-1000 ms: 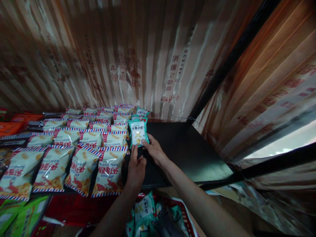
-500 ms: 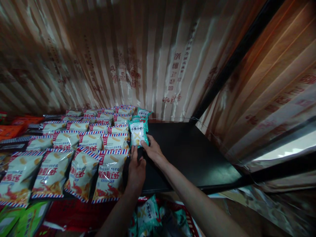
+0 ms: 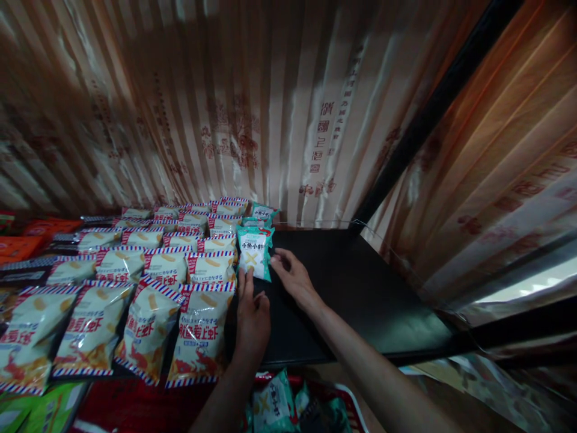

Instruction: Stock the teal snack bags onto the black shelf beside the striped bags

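A teal and white snack bag [image 3: 253, 252] stands leaning back on the black shelf [image 3: 347, 288], in front of more teal bags [image 3: 264, 212] by the curtain. My left hand [image 3: 252, 316] touches its lower edge with outstretched fingertips, its thumb apart. Just right of the bag is my right hand [image 3: 295, 276], fingers loosely bent and apart, holding nothing. White snack bags with red and blue striped edges [image 3: 201, 331] stand in rows to the left of the teal ones.
Below the shelf's front edge, a red basket [image 3: 354, 406] holds several teal bags [image 3: 273, 403]. Green packets [image 3: 42, 406] lie at the lower left, orange packets [image 3: 27, 243] at the far left. A pleated curtain [image 3: 288, 120] hangs behind, and a black post [image 3: 433, 114] slants at the right.
My right hand has let go of the teal snack bag and drawn slightly to the right. The bag stays against the others, with my left fingertips still at its bottom.
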The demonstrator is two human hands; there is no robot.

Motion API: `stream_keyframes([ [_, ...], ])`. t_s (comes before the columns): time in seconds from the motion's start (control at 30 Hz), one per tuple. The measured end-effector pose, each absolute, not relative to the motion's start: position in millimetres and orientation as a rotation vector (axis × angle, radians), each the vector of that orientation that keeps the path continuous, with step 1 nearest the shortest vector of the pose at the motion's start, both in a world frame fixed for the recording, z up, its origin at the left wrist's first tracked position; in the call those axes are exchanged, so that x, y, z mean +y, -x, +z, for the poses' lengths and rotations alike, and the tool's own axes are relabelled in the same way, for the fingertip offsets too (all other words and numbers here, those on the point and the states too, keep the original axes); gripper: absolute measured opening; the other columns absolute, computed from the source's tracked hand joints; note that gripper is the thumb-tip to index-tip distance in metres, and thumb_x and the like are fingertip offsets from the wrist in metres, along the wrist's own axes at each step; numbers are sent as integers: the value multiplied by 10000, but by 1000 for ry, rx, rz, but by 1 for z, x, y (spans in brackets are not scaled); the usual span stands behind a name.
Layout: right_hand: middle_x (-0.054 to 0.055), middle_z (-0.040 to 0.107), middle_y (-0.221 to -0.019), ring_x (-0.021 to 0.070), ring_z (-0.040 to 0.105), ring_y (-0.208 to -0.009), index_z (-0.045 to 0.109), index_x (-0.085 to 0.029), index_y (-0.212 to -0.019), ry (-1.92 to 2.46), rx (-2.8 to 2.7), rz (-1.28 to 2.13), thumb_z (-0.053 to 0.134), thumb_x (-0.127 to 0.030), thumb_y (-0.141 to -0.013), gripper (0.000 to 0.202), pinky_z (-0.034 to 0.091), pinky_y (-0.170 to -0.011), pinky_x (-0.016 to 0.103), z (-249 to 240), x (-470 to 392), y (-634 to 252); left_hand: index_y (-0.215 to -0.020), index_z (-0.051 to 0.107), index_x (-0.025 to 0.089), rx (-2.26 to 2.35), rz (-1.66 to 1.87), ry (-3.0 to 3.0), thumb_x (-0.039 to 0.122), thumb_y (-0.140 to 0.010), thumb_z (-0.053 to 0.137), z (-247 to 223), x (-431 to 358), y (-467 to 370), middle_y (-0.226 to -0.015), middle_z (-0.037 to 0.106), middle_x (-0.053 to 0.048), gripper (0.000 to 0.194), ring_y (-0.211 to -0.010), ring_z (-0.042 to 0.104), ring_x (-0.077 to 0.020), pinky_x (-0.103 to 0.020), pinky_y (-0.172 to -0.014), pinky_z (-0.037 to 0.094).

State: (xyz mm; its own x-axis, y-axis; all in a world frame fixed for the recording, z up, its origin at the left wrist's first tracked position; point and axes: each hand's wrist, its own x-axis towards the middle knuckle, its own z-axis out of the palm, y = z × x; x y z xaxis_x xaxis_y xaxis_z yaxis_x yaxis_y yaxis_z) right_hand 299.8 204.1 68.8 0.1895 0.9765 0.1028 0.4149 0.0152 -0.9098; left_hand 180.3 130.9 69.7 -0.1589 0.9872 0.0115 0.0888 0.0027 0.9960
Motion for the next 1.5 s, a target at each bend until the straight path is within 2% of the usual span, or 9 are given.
stream_keyframes([
  [0.17,77,689,-990,185,635,-888,601,-172,-1112,1683,-1369,669,535,-341,-819,345,481,-808,320,68,235,-309,-1376,393,159,1380,1278,-1203,161,-824,423,71,132,-181,-1558,139,-73,552,-1425,123,-186,-300,-1079,334],
  [0.4,54,711,-873,197,642,-799,675,-201,-926,1736,-1395,645,599,-325,-769,215,469,-715,305,78,256,-301,-1321,471,186,1384,1310,-1204,154,-816,437,67,133,-181,-1541,209,-76,508,-1409,199,-221,-334,-1030,405],
  [0.67,31,702,-762,161,626,-662,691,-210,-917,1694,-1326,717,589,-247,-733,214,466,-624,268,68,271,-298,-1293,503,198,1391,1320,-1234,141,-794,467,61,135,-180,-1522,268,-63,504,-1392,249,-208,-353,-1116,272],
  [0.8,5,691,-701,151,611,-642,706,-232,-834,1635,-1291,758,575,-190,-694,197,460,-608,251,60,275,-297,-1278,518,230,1381,1331,-1198,150,-776,499,61,135,-179,-1511,301,-41,508,-1377,286,-218,-352,-1106,291],
  [1.0,-16,641,-622,135,571,-577,679,-197,-754,1537,-1231,818,567,-231,-660,151,444,-565,237,60,272,-294,-1317,476,209,1392,1306,-1198,170,-799,476,61,136,-179,-1521,271,-62,519,-1330,372,-236,-374,-1078,341],
  [1.13,-17,623,-633,127,556,-560,641,-191,-742,1451,-1191,844,558,-280,-662,146,437,-548,232,64,267,-294,-1327,465,231,1409,1307,-1186,168,-793,493,61,138,-180,-1492,337,-57,538,-1317,394,-226,-355,-1067,358],
  [1.23,-25,594,-603,122,537,-547,606,-192,-700,1419,-1173,854,561,-291,-648,120,429,-541,231,65,267,-296,-1318,477,224,1425,1316,-1201,168,-796,493,66,138,-180,-1478,363,-61,526,-1333,371,-221,-347,-1078,342],
  [1.37,-31,576,-586,120,532,-547,586,-193,-680,1423,-1182,864,560,-297,-640,115,422,-540,230,64,270,-298,-1312,488,222,1430,1311,-1267,169,-817,465,71,138,-180,-1516,287,-42,498,-1397,235,-205,-327,-1109,286],
  [1.5,-15,617,-639,138,565,-602,616,-191,-735,1471,-1210,828,571,-306,-658,146,449,-601,254,62,272,-302,-1298,504,215,1410,1295,-1337,162,-811,470,69,138,-181,-1530,252,-43,491,-1405,212,-207,-337,-1130,236],
])
